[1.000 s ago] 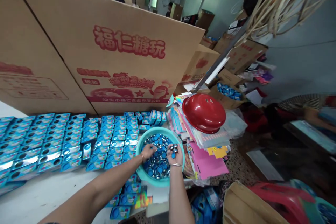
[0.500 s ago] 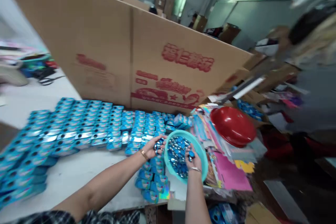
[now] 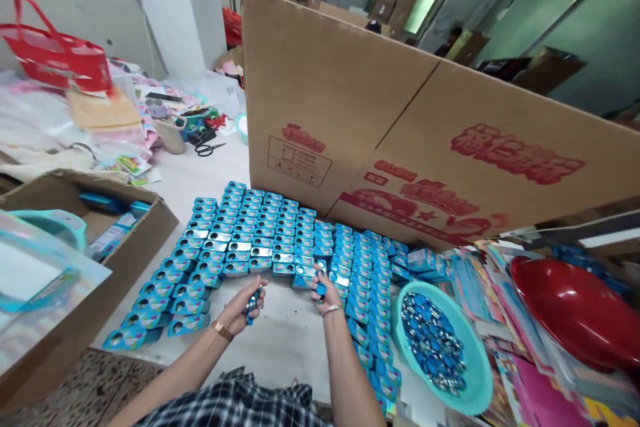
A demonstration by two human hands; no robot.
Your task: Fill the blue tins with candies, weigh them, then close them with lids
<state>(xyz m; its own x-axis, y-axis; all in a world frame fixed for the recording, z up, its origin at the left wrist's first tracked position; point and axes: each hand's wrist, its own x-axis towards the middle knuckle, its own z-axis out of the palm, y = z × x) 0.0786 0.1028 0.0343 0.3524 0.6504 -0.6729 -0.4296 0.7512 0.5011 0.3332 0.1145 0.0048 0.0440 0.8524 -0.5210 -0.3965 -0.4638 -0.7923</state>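
Note:
My left hand (image 3: 239,308) is curled around several small shiny blue-and-silver round pieces (image 3: 253,301), low over the white table. Between the fingers of my right hand (image 3: 328,296) is one blue round piece (image 3: 321,289), just in front of the rows of boxes. Those small blue boxes (image 3: 259,251) stand in close rows curving around the table, many with a dark round spot on the upper face. A turquoise basin (image 3: 481,373) to the right of my right hand holds a heap of the same shiny pieces (image 3: 434,340).
A large cardboard sheet (image 3: 340,93) with red print stands behind the rows. At left are an open carton (image 3: 125,250), scissors (image 3: 209,149) and a red bag (image 3: 60,57). A red basin (image 3: 575,307) rests on printed sheets (image 3: 540,383) at right.
My view has turned left. Both hands have moved left, away from the turquoise basin to the rows of boxes; my right hand has come out of the basin with a piece.

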